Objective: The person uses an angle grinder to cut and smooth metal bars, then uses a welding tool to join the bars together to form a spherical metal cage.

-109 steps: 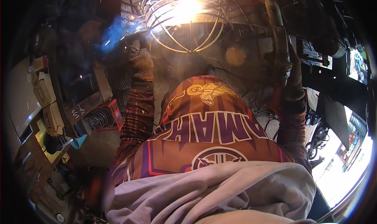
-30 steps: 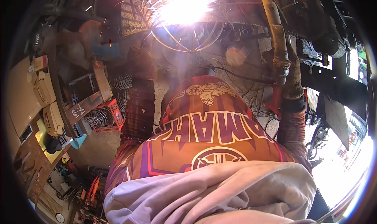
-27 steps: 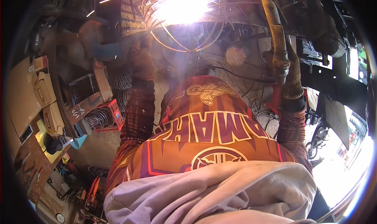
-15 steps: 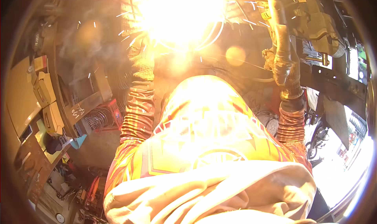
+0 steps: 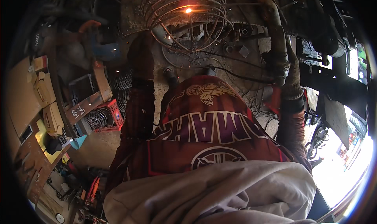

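A round cage of bent metal wire (image 5: 192,47) stands at the top middle, with a small orange-hot spot glowing on it. My left hand (image 5: 142,47), in a dark glove, is at the cage's left side; deep shadow hides its fingers. On the right, my gloved right hand (image 5: 290,77) is closed round the thick handle of what looks like a welding electrode holder (image 5: 279,47). A thin rod (image 5: 245,4) runs from its upper end leftward to the cage.
A dark cable (image 5: 235,73) curves from the handle's lower end across the floor. To the left, a red crate (image 5: 114,113) holds coiled wire rings beside a workbench (image 5: 84,108) with cardboard boxes (image 5: 49,102). Metal scraps (image 5: 243,50) lie beyond the cage. Bright daylight enters at the right.
The blinding arc and its spray of sparks have died down to a small glow, and the scene has darkened. Both arms stay in nearly the same place.
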Motion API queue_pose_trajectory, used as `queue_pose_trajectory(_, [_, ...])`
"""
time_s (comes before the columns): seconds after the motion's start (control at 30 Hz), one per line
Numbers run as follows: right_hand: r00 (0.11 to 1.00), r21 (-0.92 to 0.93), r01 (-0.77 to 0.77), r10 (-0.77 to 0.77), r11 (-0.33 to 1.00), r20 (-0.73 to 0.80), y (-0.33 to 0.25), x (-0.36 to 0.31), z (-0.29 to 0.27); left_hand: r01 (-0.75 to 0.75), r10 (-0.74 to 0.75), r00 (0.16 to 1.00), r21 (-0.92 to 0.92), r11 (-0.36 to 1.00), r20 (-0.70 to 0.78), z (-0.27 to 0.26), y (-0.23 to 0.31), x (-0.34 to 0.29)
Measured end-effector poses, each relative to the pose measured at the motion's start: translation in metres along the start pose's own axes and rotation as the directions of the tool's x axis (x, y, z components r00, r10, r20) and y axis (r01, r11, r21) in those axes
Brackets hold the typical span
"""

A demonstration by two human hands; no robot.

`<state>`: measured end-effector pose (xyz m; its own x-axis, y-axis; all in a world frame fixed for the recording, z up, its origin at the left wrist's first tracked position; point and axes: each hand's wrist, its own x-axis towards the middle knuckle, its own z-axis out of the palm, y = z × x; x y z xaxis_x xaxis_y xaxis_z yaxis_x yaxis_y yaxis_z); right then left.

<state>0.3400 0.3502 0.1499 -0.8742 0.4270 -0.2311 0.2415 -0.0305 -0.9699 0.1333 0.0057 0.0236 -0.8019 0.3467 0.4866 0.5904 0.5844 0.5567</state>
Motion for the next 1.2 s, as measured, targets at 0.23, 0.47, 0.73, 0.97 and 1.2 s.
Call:
queue_pose_trajectory(0.23, [0.998,-0.117,0.046,-0.052,0.992,-0.045,-0.001,0.003,0.005,0.338,-0.338,0.939,-0.35,0.873,0.066,0.003,0.006,0.001])
queue_pose_trajectory(0.47, [0.972,-0.62,0.204,-0.233,0.757,0.034,-0.011,0.005,0.006,0.367,-0.357,0.929,-0.363,0.856,0.096,-0.001,0.008,0.0])
queue_pose_trajectory(0.73, [0.988,0.094,0.002,-0.017,0.996,0.154,0.015,0.016,-0.022,0.126,-0.124,0.992,-0.098,0.987,0.027,0.002,-0.01,-0.012])
queue_pose_trajectory(0.97, [0.982,-0.499,0.188,-0.166,0.846,0.088,-0.017,0.003,0.01,0.087,-0.086,0.996,-0.057,0.995,0.022,0.001,-0.007,-0.011])
queue_pose_trajectory(1.2, [0.971,0.041,0.205,-0.199,0.978,-0.13,-0.007,0.003,0.005,-0.01,0.01,1.0,0.039,0.999,0.006,0.003,-0.011,-0.013])
